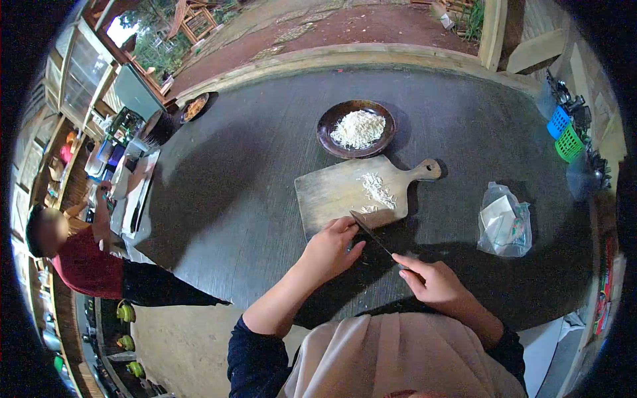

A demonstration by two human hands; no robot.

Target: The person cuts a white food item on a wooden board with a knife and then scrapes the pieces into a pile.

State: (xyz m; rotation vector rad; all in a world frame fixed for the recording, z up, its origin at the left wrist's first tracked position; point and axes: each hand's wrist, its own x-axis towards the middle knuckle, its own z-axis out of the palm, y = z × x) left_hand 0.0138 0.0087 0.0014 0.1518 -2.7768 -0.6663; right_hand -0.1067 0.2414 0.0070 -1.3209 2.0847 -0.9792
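My right hand (428,278) is closed around the handle of a knife (373,233). The blade slants up and left over the near edge of a wooden cutting board (332,189). My left hand (332,249) is at the blade's tip, its fingertips against or very near the metal and its thumb apart. Thin white shreds (378,191) lie on the right part of the board. Just beyond it, a dark round plate (325,136) bears a heap of similar white shreds (359,129).
A clear plastic bag (505,222) with white blocks inside lies at the right. Blue and green baskets (568,142) hang at the far right. A bowl of food (194,108) sits at the far left. Another person (89,262) stands at the left table edge.
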